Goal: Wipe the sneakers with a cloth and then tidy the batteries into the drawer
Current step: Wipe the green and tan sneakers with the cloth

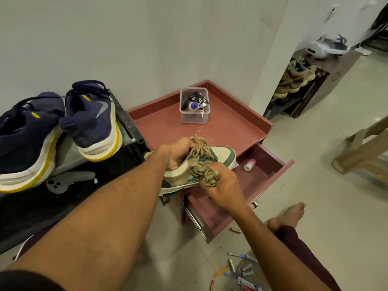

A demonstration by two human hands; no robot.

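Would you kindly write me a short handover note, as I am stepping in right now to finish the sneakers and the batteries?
Left hand: grips the beige sneaker at its collar, above the cabinet edge.
Right hand: holds the bunched cloth against that sneaker's side.
Navy sneakers: on the dark shelf at left; I cannot tell if they have been wiped.
Drawer: open, with only a small bottle inside.
Batteries: scattered on the floor, with one battery near the drawer front.
Done: the beige sneaker is mid-wipe.
Left: finish wiping, then put the batteries in the drawer.
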